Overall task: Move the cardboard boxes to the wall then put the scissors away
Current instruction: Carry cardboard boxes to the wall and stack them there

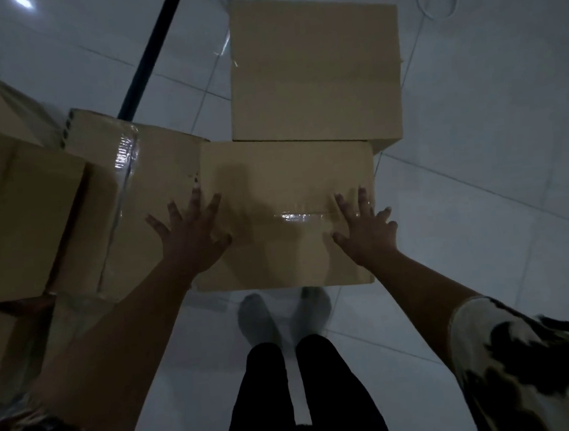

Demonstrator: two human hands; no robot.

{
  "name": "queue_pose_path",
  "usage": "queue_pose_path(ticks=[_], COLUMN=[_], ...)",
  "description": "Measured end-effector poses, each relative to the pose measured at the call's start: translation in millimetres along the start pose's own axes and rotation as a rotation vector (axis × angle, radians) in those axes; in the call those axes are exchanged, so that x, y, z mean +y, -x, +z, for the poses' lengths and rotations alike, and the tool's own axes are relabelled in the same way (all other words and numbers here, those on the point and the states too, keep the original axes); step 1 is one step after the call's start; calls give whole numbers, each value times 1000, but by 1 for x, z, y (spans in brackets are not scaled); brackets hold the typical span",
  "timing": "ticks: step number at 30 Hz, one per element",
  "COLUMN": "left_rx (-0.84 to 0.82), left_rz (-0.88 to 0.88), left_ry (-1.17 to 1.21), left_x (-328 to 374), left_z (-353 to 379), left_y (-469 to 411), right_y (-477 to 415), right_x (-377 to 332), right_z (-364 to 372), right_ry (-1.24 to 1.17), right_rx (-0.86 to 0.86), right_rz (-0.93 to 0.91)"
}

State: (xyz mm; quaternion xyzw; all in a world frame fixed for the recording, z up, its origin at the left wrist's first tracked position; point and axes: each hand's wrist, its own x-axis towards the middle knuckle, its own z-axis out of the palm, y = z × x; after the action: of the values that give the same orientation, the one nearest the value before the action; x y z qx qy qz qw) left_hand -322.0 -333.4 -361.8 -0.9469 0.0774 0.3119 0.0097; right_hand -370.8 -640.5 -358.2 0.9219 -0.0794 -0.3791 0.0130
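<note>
Lying under both spread hands (pixel 192 237): box (pixel 273 182).

Dim tiled floor (pixel 475 130), taped cardboard box (pixel 287 180) at centre, left hand (pixel 190 239) and right hand (pixel 367 232) spread flat over its top, second box (pixel 315 68) beyond it, touching, more boxes (pixel 113 196) crowding its left side.
</note>
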Motion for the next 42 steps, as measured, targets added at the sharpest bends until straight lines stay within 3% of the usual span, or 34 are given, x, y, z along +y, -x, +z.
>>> queue_pose_path(ticks=[12,18,27,35,42], left_rx=[-93,-34,-31,-37,-3], left_rz=[141,268,259,262,298], left_ry=[104,251,259,116,90], left_x=[-23,-17,-6,9,50], left_z=[57,61,61,5,-76], left_y=[-50,-58,-59,-19,46], right_y=[-41,-55,-55,-8,85], right_x=[15,19,9,22,59], right_z=[36,64,58,58,10], right_ry=[18,-222,-455,-568,-648], right_rx=[54,146,147,143,198], right_rz=[-63,-102,-81,-67,8])
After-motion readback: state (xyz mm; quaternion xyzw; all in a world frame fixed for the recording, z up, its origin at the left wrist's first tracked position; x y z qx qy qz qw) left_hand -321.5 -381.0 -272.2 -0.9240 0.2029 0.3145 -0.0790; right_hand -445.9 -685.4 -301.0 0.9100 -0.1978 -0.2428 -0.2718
